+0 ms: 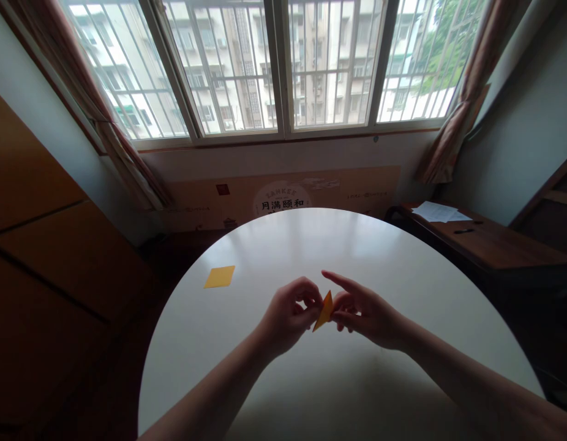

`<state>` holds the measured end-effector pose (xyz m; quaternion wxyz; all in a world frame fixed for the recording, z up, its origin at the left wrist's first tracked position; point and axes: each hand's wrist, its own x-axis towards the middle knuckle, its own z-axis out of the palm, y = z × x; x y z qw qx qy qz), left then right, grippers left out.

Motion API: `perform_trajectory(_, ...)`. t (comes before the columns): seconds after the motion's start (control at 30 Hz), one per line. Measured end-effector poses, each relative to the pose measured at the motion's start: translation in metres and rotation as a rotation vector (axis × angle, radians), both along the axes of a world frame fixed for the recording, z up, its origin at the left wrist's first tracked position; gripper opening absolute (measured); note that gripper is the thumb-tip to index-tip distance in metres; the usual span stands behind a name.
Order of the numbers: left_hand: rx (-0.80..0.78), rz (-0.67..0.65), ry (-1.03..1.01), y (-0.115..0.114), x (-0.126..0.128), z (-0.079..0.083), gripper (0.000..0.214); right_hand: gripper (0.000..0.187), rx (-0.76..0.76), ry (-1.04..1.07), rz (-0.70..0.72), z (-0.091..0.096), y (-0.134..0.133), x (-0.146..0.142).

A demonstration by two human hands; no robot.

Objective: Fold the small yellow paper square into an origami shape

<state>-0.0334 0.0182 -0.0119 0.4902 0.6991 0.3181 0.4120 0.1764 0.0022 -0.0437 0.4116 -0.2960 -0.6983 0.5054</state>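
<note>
A small folded orange paper piece (324, 311), triangular in outline, is held above the round white table (403, 269) between both hands. My left hand (290, 315) pinches its left side with curled fingers. My right hand (364, 309) grips its right side with thumb and fingers, the index finger stretched out over it. A second flat orange paper square (220, 277) lies on the table to the far left, away from both hands.
A brown side desk (495, 242) at the right carries white sheets (439, 212) and a dark pen (463, 231). A cardboard panel (283, 195) leans under the barred window. A wooden cabinet (45, 257) stands at the left.
</note>
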Motion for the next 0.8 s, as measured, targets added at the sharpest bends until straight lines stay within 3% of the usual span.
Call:
perform_trajectory(0.2,0.132,0.103,0.055,0.002,-0.002,-0.002,0.008,0.056,-0.189,0.215,-0.139,0.002,0.003,-0.009)
perform_trajectory(0.3,0.094,0.101,0.048,0.004,-0.001,-0.004,0.007,0.034,-0.226,0.273,-0.196,0.0,0.005,-0.013)
perform_trajectory(0.4,0.013,0.069,0.031,0.005,-0.001,-0.005,0.012,0.023,-0.213,0.285,-0.202,-0.002,0.006,-0.014)
perform_trajectory(0.8,-0.075,0.003,-0.036,0.004,0.001,-0.004,0.021,0.028,-0.319,0.291,-0.149,-0.001,0.006,-0.018)
